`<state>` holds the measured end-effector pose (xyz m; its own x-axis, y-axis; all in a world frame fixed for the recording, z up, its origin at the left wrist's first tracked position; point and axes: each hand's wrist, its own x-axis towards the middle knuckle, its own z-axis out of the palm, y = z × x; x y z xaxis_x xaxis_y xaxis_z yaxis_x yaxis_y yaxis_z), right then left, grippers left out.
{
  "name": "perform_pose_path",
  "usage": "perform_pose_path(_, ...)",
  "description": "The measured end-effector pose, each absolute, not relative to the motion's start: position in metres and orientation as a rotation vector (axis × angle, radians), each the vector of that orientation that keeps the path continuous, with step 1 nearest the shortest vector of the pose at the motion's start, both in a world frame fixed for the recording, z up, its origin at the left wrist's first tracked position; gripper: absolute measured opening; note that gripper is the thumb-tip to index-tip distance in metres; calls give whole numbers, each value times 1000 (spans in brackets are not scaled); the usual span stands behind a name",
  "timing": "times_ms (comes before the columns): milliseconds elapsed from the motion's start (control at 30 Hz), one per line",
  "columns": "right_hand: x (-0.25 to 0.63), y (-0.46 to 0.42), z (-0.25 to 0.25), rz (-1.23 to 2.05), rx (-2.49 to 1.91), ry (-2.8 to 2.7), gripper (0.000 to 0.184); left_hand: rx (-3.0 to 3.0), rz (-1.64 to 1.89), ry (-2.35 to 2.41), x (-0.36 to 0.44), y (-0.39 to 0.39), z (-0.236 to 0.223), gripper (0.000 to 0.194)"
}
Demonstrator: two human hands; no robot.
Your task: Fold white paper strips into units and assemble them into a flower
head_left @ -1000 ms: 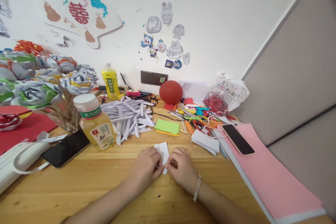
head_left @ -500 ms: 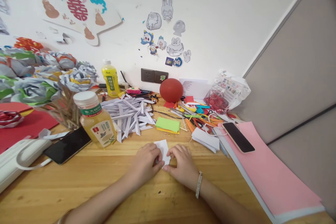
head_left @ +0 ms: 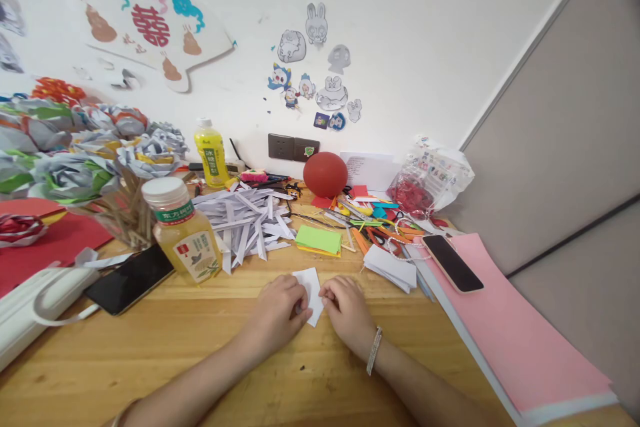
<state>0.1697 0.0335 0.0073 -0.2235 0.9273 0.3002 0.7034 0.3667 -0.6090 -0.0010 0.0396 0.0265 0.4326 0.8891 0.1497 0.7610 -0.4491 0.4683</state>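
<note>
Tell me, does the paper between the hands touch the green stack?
Apart: the head view shows bare wood between the white paper and the green stack.

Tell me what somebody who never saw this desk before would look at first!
Probably the round red thing at the back of the table, because it's so bright against the white wall. Next might come the bunch of paper flowers on the left, and the big fan-shaped picture on the wall above. Nearer, in the middle, a left hand and right hand are at a small white paper.
</note>
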Motion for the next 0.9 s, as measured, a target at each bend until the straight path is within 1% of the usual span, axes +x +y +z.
perform_pose_path(33, 170, 33, 7, 454, -1400, -1992, 14, 2357, 541, 1414, -1, 40, 26, 8)
perform_pose_path(100, 170, 32, 7, 447, -1397, -1989, 6, 2354, 544, 1409, -1, 40, 26, 9)
perform_pose_path(133, 170, 31, 7, 437, -1403, -2003, 8, 2352, 549, 1406, -1, 40, 26, 9)
perform_pose_path(233, 170, 29, 9, 391, -1431, -2077, 30, 2346, 550, 1407, -1, 40, 26, 8)
perform_pose_path(400, 169, 27, 11, 427, -1458, -2107, 33, 2405, 555, 1568, -14, 46, 27, 6)
perform_pose_path(433, 171, 28, 12, 452, -1451, -2109, 34, 2442, 599, 1602, -19, 49, 26, 11)
perform_pose_path(467, 173, 30, 13, 486, -1433, -2121, 34, 2486, 665, 1599, -25, 52, 24, 19)
perform_pose_path(533, 180, 34, 16, 584, -1361, -2171, 35, 2634, 742, 1444, -35, 58, 19, 37)
perform_pose_path(600, 189, 39, 20, 706, -1266, -2215, 35, 2762, 749, 1311, -42, 62, 15, 43)
perform_pose_path(667, 198, 44, 23, 784, -1215, -2216, 34, 2827, 721, 1279, -44, 63, 12, 40)
perform_pose_path(733, 206, 48, 25, 789, -1232, -2189, 31, 2859, 716, 1242, -43, 62, 11, 35)
perform_pose_path(900, 215, 56, 26, 587, -1332, -2138, 23, 2931, 684, 912, -42, 57, 18, 28)
